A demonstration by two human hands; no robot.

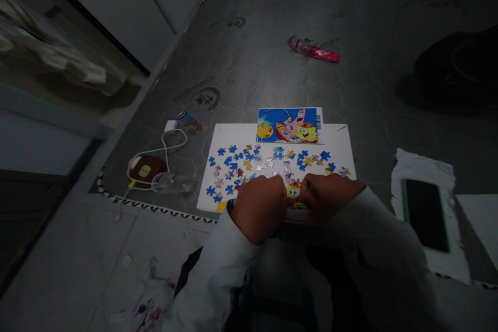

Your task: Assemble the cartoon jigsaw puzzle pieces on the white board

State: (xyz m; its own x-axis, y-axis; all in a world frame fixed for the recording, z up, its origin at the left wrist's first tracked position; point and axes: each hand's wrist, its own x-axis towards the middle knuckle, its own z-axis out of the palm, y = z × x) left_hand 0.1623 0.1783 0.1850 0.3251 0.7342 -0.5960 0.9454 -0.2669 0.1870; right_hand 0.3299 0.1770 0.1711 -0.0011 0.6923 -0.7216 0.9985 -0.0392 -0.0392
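Observation:
My left hand (pixel 261 206) is closed, its fingertips pressed at the left edge of a small joined group of yellow jigsaw pieces (pixel 293 190) showing a cartoon face. From the other side my right hand (pixel 327 193) pinches at the same group, thumb and forefinger together. The fingers partly hide what they grip. Loose jigsaw pieces (pixel 229 160) in blue, pink and yellow lie scattered on a white board (pixel 239 134) under and beyond both hands. Behind them, on the board's far edge, rests a picture card (pixel 288 125) with cartoon figures in a boat.
Left of the board are a clear plastic bottle (pixel 177 183), a brown box (pixel 147 170) with a white cable, and a small clear container (pixel 189 118). A phone (pixel 425 215) lies on white paper at right. A red packet (pixel 314 51) lies far back on the grey tabletop (pixel 249 72).

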